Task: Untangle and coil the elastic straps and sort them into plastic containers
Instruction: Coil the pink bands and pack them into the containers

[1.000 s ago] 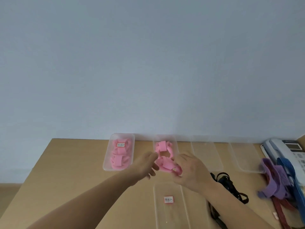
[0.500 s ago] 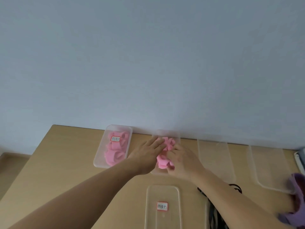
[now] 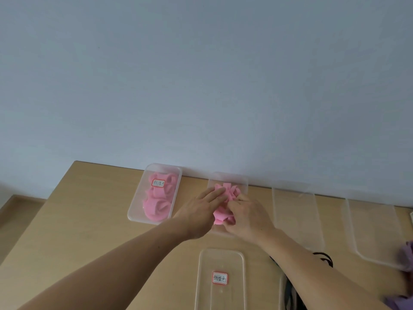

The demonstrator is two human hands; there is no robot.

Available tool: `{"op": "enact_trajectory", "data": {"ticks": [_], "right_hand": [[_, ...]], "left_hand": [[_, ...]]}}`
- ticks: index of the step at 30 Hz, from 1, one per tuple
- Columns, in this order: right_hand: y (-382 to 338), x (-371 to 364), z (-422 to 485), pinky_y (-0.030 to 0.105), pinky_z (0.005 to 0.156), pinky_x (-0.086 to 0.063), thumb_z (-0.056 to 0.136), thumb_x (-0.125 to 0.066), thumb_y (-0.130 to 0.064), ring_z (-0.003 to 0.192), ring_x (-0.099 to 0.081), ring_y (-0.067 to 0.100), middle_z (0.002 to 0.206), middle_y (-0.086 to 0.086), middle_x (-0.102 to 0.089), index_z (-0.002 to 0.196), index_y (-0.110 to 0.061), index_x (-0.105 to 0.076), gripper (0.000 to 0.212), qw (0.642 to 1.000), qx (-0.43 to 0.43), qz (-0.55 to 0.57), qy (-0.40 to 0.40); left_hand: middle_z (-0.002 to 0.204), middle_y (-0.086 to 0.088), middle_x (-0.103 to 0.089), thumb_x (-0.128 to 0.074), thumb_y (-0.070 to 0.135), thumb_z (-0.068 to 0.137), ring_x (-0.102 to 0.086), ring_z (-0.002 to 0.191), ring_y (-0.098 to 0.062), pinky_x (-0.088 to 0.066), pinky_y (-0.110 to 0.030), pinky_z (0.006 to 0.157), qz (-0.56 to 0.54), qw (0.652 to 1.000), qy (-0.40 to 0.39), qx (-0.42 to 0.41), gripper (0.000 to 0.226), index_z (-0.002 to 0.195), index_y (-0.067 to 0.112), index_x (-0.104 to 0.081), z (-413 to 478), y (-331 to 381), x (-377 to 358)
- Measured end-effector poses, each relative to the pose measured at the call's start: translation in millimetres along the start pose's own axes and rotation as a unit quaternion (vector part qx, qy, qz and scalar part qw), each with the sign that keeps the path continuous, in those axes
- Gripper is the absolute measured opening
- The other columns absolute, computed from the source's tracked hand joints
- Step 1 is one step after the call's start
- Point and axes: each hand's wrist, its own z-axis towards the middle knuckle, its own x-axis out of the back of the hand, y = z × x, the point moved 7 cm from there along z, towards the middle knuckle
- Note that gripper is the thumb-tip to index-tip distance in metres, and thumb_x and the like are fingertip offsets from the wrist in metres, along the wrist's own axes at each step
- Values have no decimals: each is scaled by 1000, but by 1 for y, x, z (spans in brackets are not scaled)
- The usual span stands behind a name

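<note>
Coiled pink elastic straps (image 3: 226, 193) lie in a clear plastic container (image 3: 242, 180) at the back middle of the wooden table. My left hand (image 3: 201, 211) lies over the container's left side with straight fingers pressing on the pink straps. My right hand (image 3: 245, 217) curls its fingers round the pink straps at the container's near right. A second clear container (image 3: 138, 209) to the left, with a red-edged label, holds more coiled pink straps (image 3: 157, 204).
A labelled clear lid or container (image 3: 220, 280) lies near me. Two clear containers (image 3: 295, 215) (image 3: 375, 231) stand to the right. Black straps (image 3: 324, 262) lie beside my right forearm. Purple straps (image 3: 406, 256) show at the right edge. A wall rises behind the table.
Both hands moved forward into the middle container with the pink straps. The left hand's fingers have flattened onto them. The view shifted left, and the phone is out of sight.
</note>
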Motion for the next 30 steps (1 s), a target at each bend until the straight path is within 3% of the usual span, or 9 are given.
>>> {"op": "enact_trajectory", "data": {"ticks": [2, 4, 5, 8, 13, 17, 21, 26, 30], "right_hand": [[-9, -1, -1, 31, 66, -48, 54, -78, -22, 66, -58, 23, 57, -2, -60, 59, -14, -57, 23, 999, 28, -25, 12], [-15, -2, -2, 31, 83, -43, 55, -80, -23, 68, -59, 23, 59, -3, -62, 59, -15, -60, 22, 995, 65, -71, 25], [-15, -1, -1, 29, 85, -39, 55, -82, -25, 68, -60, 23, 59, -3, -63, 59, -16, -62, 22, 994, 68, -84, 27], [-17, 3, -2, 28, 79, -34, 53, -85, -28, 64, -58, 22, 56, -4, -60, 56, -16, -59, 28, 993, 65, -84, 44], [-13, -1, -18, 33, 62, -50, 69, -83, -29, 69, -58, 23, 62, -2, -61, 59, -13, -58, 31, 998, 29, 15, 49], [-10, 2, -22, 36, 71, -52, 85, -69, -31, 75, -57, 21, 75, -10, -68, 73, -20, -71, 17, 997, 21, 14, 69], [-13, -1, -27, 33, 74, -52, 83, -75, -30, 83, -59, 18, 92, -15, -70, 86, -27, -78, 5, 997, 20, 4, 80], [-6, -6, -24, 36, 66, -51, 78, -80, -28, 79, -55, 21, 80, -12, -65, 76, -27, -77, 4, 995, -52, 6, 82], [-2, 1, -26, 37, 76, -52, 77, -79, -26, 87, -58, 24, 92, -7, -67, 89, -20, -76, 14, 991, -75, 20, 105]], "left_hand": [[165, 7, -3, -38, 8, 98, 0, 152, -13, -13, -29, 122, -12, 1000, 4, -5, 66, 157, 22, -14, -2, -1, -2], [165, 7, -1, -40, 10, 99, 1, 152, -12, -13, -29, 122, -8, 1000, 5, -10, 65, 157, 23, -14, -3, -2, -4], [165, 7, 0, -40, 10, 99, 2, 152, -12, -12, -29, 122, -6, 1000, 5, -13, 65, 157, 23, -13, -4, -3, -5], [165, 6, -2, -40, 11, 98, -1, 152, -12, -13, -28, 122, -17, 1000, 9, -9, 65, 157, 22, -15, -2, -3, -6], [165, 7, -1, -40, 23, 99, 0, 152, -14, -13, -33, 122, 34, 999, 11, -4, 64, 157, 24, -13, -2, -6, -10], [165, 9, -3, -38, 28, 99, 5, 152, -16, -7, -35, 124, 52, 998, 27, -2, 63, 157, 26, -13, -3, -9, -9], [164, 11, -13, -41, 35, 100, -2, 152, -15, -13, -36, 123, 20, 999, 42, 3, 59, 155, 28, -22, -6, -9, -6], [163, 13, -15, -47, 38, 98, -3, 152, -13, -13, -32, 121, 30, 998, 43, 17, 62, 155, 30, -24, -4, -9, -4], [163, 14, -15, -45, 42, 98, 2, 152, -14, -12, -34, 119, 40, 998, 43, 36, 58, 153, 32, -26, 1, -8, -1]]}}
